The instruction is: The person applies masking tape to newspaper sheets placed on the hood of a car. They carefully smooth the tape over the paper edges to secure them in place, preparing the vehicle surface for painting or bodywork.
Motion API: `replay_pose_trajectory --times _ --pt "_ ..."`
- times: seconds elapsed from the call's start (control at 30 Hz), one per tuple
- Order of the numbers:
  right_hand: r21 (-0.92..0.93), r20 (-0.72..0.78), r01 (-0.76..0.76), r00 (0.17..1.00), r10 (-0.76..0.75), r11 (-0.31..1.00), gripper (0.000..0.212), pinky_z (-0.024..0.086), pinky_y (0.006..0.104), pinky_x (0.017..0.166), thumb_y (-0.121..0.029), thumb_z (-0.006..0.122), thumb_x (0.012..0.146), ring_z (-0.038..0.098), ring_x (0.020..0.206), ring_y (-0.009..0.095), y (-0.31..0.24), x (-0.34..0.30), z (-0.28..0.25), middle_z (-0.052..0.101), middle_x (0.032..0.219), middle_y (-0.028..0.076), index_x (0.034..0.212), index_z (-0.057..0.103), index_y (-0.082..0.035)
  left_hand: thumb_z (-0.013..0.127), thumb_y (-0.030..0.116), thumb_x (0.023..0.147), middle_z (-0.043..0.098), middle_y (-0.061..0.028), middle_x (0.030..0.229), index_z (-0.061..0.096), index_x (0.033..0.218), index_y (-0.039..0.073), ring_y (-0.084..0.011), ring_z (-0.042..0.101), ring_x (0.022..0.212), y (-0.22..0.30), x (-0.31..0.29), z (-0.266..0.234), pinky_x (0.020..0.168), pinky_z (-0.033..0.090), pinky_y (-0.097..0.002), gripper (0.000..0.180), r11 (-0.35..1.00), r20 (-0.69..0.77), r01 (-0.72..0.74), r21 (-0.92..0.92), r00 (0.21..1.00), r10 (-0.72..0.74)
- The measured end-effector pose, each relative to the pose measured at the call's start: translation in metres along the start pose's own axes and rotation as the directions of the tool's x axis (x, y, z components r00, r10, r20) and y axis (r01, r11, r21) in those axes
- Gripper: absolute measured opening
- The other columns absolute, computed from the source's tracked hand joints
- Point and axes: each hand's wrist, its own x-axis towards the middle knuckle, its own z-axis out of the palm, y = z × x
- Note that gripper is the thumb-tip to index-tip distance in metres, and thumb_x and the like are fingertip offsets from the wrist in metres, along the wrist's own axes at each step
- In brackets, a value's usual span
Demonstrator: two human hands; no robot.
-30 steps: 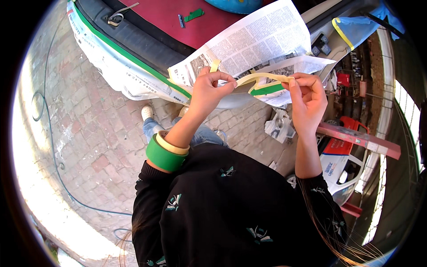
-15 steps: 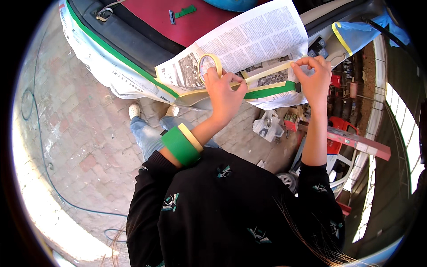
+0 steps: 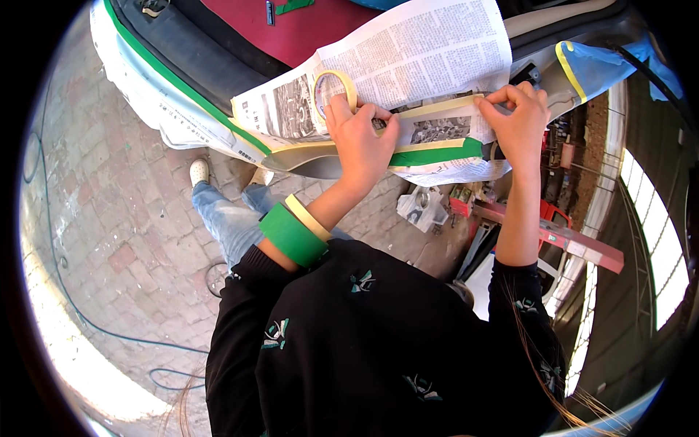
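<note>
A sheet of newspaper [image 3: 415, 54] lies along the edge of a car body opening. My left hand [image 3: 357, 146] is closed, with the roll of masking tape [image 3: 350, 86] hooked at its fingers. From there a pale yellow strip of tape [image 3: 440, 108] runs along the paper to my right hand [image 3: 518, 127], which pinches at its far end; the fingertips partly hide the grip. Below the strip, green tape [image 3: 440, 153] lines the lower paper edge. Around my left forearm sit a wide green tape roll [image 3: 293, 237] and a narrower yellow one [image 3: 309, 217].
White printed masking sheet [image 3: 160, 109] edged in green tape covers the panel at left. Blue film [image 3: 593, 65] with yellow tape hangs at right. A red beam [image 3: 582, 244] and a white plastic bag [image 3: 422, 207] are below right. A hose [image 3: 109, 331] crosses the brick floor.
The view has shifted, so the car edge and floor sit further left. Both hands stay at the tape strip, the left one a little higher in the picture.
</note>
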Motion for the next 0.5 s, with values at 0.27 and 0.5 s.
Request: replay_pose_trajectory --times 0.27,0.5 --pt "-0.063 -0.014 0.036 0.999 -0.037 0.997 0.018 0.038 0.0420 0.087 -0.027 0.085 0.072 0.053 0.092 0.025 -0.0013 -0.0004 0.0014 0.056 0.080 -0.002 0.070 0.072 -0.014 0.085 0.011 0.071 0.048 -0.0099 0.097 0.069 0.073 0.008 -0.0313 0.046 0.098 -0.0016 -0.0005 0.0057 0.089 0.038 -0.0413 0.017 0.999 -0.025 -0.044 0.031 0.999 0.045" --pt "-0.130 -0.046 0.114 0.992 -0.121 0.985 0.018 0.037 0.0403 0.083 -0.025 0.085 0.073 0.050 0.087 0.022 -0.0018 0.0023 0.0068 0.052 0.077 0.000 0.071 0.072 -0.012 0.085 0.011 0.070 0.049 -0.0107 0.097 0.068 0.072 0.007 -0.0326 0.047 0.097 -0.0021 0.0000 0.0070 0.088 0.039 -0.0421 0.018 0.996 -0.035 -0.059 0.061 0.998 0.061"
